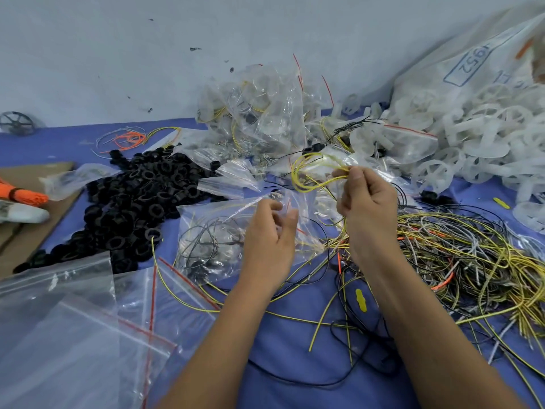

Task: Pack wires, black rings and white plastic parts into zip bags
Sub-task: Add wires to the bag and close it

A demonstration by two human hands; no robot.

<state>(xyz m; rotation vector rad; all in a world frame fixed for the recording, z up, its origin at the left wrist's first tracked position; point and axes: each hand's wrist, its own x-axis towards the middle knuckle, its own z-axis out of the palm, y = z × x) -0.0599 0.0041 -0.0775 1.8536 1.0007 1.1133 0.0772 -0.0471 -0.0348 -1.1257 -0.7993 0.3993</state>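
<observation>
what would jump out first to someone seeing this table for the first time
Probably the two hands at centre: the right hand pinches a coiled yellow wire while the left hand holds a zip bag with wires inside. Next, the pile of black rings at left and the heap of white plastic parts at upper right.

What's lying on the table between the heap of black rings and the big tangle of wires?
In the head view, a clear zip bag with coiled wires inside lies between the black rings and the wire tangle; the left hand holds it.
</observation>
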